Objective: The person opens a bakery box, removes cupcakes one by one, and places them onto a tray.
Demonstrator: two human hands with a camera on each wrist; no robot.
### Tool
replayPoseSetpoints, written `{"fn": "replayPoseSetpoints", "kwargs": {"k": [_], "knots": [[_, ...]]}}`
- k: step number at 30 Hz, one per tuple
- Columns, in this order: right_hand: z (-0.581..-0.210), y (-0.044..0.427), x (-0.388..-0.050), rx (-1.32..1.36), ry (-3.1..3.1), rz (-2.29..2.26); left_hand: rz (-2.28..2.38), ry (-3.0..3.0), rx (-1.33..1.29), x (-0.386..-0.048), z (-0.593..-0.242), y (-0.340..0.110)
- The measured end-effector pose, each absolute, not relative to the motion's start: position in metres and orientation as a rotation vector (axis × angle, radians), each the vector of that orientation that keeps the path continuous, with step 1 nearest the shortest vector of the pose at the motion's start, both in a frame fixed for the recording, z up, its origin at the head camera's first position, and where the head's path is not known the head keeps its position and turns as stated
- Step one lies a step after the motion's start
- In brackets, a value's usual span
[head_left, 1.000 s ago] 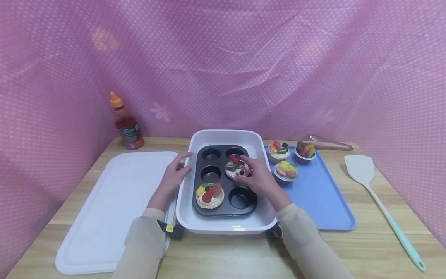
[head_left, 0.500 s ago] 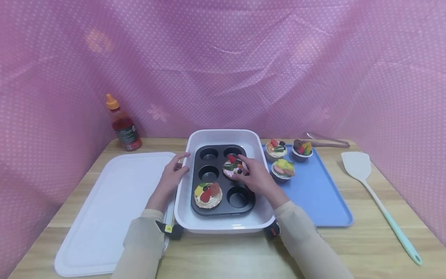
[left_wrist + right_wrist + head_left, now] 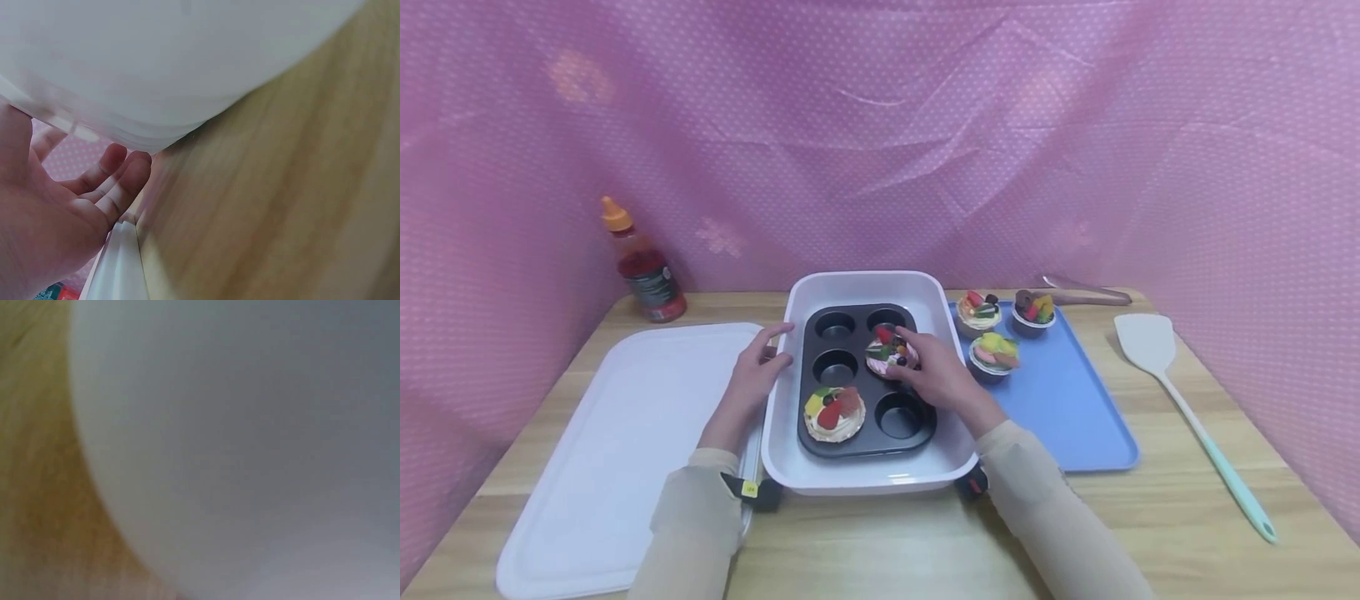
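A black muffin tin [image 3: 859,429] with several cups lies inside a white basin [image 3: 850,477]. My right hand [image 3: 942,377] pinches a fruit-topped cupcake [image 3: 889,353] at the middle right cup. Another cupcake [image 3: 835,414], topped with a strawberry and yellow fruit, sits in the front left cup. With thumb and index finger, my left hand [image 3: 751,379] holds the basin's left rim. The left wrist view has the other fingers [image 3: 128,181] curled against the basin's outer wall [image 3: 156,69]. Blurred basin wall [image 3: 237,437] fills most of the right wrist view, hiding the right hand there.
A white tray [image 3: 632,450] lies left of the basin. On the blue tray [image 3: 1067,417] at right stand three cupcakes [image 3: 992,358]. Brown-handled tongs [image 3: 1086,297] lie behind it, a spatula [image 3: 1195,425] farther right. A sauce bottle [image 3: 647,275] stands at back left.
The whole scene has shifted a little left in the head view. Both hands keep their places at the basin's rim and the cupcake.
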State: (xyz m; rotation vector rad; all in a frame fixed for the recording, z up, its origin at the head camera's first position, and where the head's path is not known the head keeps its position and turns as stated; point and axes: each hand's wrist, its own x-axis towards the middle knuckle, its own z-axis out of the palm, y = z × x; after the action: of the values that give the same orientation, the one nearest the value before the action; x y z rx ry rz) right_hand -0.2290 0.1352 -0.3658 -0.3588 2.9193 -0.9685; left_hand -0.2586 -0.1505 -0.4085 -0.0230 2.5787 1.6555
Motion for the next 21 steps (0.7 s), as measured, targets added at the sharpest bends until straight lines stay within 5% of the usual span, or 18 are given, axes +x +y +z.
{"fn": "replayPoseSetpoints", "kwargs": {"k": [21], "knots": [[-0.3674, 0.1326, -0.2289, -0.240, 2.940, -0.928, 1.610, 2.583, -0.007, -0.2619, -0.4092, -0.1513]]}}
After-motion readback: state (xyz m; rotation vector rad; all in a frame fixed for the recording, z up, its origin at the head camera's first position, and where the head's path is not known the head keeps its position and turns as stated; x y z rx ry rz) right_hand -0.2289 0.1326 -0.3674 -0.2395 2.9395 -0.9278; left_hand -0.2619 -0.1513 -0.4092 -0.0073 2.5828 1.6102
